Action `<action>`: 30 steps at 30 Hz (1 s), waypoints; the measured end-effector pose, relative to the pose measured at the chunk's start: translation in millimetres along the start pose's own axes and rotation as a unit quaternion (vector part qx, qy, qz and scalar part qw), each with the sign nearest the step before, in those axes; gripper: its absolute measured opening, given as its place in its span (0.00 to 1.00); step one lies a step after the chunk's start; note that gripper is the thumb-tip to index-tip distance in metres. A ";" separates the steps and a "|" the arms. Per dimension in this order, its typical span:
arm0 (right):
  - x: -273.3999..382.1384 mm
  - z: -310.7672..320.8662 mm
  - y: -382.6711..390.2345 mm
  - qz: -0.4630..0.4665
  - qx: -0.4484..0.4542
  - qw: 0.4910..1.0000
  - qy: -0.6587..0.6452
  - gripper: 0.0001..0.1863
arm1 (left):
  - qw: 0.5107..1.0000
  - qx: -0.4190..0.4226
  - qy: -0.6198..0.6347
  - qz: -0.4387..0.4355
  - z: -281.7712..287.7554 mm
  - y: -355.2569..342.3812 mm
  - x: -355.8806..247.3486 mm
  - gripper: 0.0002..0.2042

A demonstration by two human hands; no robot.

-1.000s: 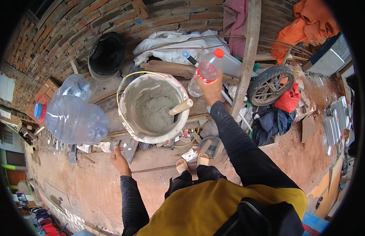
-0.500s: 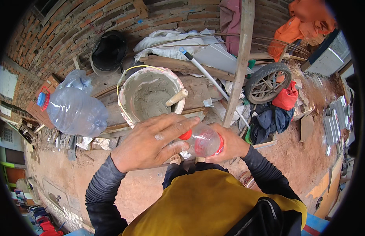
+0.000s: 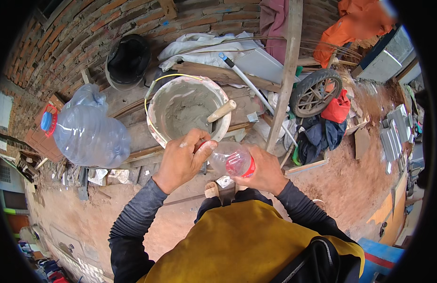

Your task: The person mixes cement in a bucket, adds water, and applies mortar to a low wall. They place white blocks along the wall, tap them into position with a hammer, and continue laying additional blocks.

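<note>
My left hand (image 3: 183,162) is closed round the red-capped neck end of a clear plastic bottle (image 3: 223,158), fingertips on the cap. My right hand (image 3: 263,172) grips the bottle's body by its red label. The bottle lies tilted toward the left, just in front of a white bucket (image 3: 157,111) of wet grey mix, with a wooden handle (image 3: 220,110) sticking out of it and a yellow cord at its rim. The bucket stands on rough planks, behind both hands.
Large clear water jugs (image 3: 89,134) lie left. Behind are a dark helmet (image 3: 129,61), white sacks (image 3: 204,45) and a brick wall (image 3: 77,28). On the right are an upright post (image 3: 289,80), a pole (image 3: 256,94), a wheel (image 3: 315,92) and an orange cloth (image 3: 336,40).
The bottle has come down from the right of the bucket to in front of it and tipped over. My left hand has come up and taken hold of its cap end.
</note>
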State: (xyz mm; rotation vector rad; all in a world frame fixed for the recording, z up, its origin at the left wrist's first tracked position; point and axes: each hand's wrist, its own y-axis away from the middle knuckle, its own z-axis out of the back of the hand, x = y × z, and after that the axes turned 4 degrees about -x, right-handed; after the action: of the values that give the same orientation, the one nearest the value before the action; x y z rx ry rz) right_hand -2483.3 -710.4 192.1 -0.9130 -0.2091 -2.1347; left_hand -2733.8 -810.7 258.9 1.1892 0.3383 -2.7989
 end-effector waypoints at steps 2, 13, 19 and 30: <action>2.4 -8.2 0.2 0.027 -0.024 0.999 0.028 0.44 | 0.993 0.027 0.099 0.056 6.5 9.1 10.2 0.15; 20.9 -6.7 -0.8 -0.086 0.061 0.986 0.127 0.47 | 0.917 -0.084 0.331 0.204 28.2 57.3 80.3 0.16; 18.7 25.8 -30.0 -0.073 0.044 0.975 0.206 0.45 | 0.883 -0.204 0.337 0.256 27.6 102.6 117.3 0.12; 37.6 46.5 -64.0 -0.047 0.062 0.949 0.305 0.43 | 0.872 -0.251 0.317 0.275 25.0 150.1 147.6 0.09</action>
State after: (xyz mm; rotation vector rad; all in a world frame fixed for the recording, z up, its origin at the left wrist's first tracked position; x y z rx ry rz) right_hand -2520.6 -670.2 260.4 -0.1443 -0.0703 -2.3522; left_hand -2829.8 -960.8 144.1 1.6808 0.6013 -1.6447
